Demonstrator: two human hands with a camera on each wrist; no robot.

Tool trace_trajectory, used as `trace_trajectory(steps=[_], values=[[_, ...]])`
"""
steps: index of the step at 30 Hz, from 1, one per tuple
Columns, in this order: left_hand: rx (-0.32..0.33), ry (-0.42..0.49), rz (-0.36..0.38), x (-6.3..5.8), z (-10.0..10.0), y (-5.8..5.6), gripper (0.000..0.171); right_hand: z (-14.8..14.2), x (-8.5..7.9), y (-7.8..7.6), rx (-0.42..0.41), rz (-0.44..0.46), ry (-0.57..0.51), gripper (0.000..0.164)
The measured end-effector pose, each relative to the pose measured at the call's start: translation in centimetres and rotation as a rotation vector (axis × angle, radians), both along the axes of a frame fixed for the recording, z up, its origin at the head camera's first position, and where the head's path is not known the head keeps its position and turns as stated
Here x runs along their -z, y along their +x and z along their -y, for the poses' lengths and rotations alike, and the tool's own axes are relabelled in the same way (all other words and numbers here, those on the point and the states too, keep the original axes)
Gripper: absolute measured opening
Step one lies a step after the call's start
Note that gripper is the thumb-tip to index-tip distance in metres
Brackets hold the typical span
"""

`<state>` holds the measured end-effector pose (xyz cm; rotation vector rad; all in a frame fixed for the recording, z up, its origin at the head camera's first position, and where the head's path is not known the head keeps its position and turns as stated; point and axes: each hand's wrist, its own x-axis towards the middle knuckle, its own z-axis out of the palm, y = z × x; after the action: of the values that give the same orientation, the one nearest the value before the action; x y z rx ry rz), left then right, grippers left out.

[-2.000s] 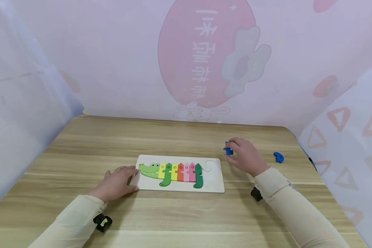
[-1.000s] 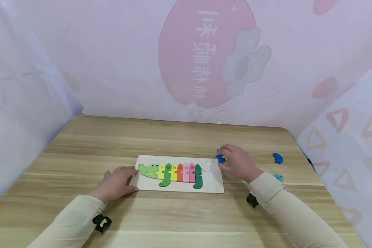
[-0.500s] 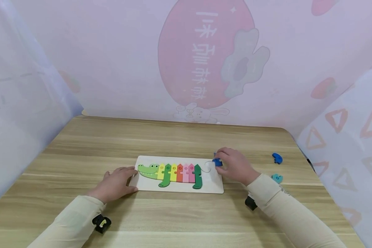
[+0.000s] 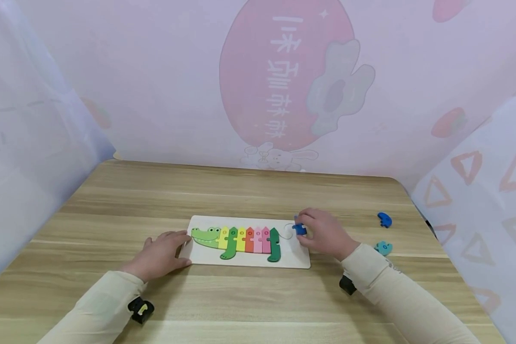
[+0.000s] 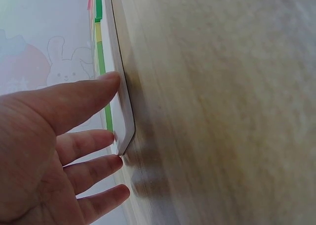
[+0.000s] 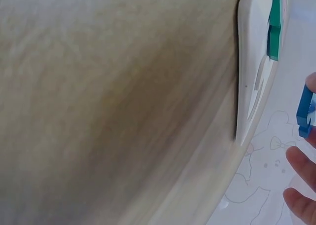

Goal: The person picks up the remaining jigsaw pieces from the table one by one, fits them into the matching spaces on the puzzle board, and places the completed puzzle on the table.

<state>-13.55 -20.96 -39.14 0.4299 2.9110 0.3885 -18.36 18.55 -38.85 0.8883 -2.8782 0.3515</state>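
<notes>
A white wooden puzzle board (image 4: pixel 241 258) lies on the table, bearing a crocodile made of numbered pieces: a light green head (image 4: pixel 206 235), yellow, green, orange and pink body pieces, and a dark green piece (image 4: pixel 274 244) with a leg. At the board's left end rests my left hand (image 4: pixel 160 255), its fairly straight thumb and fingers touching the edges. Thumb and fingertips of my right hand (image 4: pixel 327 232) pinch a blue puzzle piece (image 4: pixel 300 229) over the board's right part, beside a curled tail outline. In the right wrist view this blue piece (image 6: pixel 305 106) shows raised above the board.
To the right of my right hand lie a dark blue curved piece (image 4: pixel 384 220) and a turquoise piece (image 4: pixel 383 247) on the wooden table (image 4: pixel 241 306). A printed curtain (image 4: pixel 172 95) stands behind the table's far edge. Each wrist wears a black camera.
My right hand has carried the blue piece left and nearer, from beside the board to over its right end. The turquoise piece has come into view. My left hand stays put.
</notes>
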Motion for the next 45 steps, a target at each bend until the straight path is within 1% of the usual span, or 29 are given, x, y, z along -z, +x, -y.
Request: trace_trajectory(steps=[7,11,21,27,35,45], values=[[0.003,-0.002,-0.002,0.0,0.0,-0.1,0.057,0.1,0.3,0.1,-0.030,-0.012,0.002,0.029],[0.002,0.000,-0.001,-0.1,-0.1,-0.1,0.057,0.3,0.3,0.1,-0.031,-0.015,-0.004,0.028],[-0.002,-0.005,0.008,-0.2,-0.1,-0.1,0.057,0.8,0.3,0.3,-0.014,0.021,0.025,0.027],[-0.002,-0.005,0.007,-0.2,-0.1,0.0,0.056,1.0,0.3,0.4,-0.034,0.030,0.029,0.029],[-0.001,-0.001,0.005,-0.1,0.0,0.0,0.057,1.4,0.5,0.5,-0.064,0.042,0.063,0.030],[0.007,0.002,-0.001,-0.2,0.0,0.0,0.057,1.6,0.9,0.7,-0.075,0.066,0.044,0.030]])
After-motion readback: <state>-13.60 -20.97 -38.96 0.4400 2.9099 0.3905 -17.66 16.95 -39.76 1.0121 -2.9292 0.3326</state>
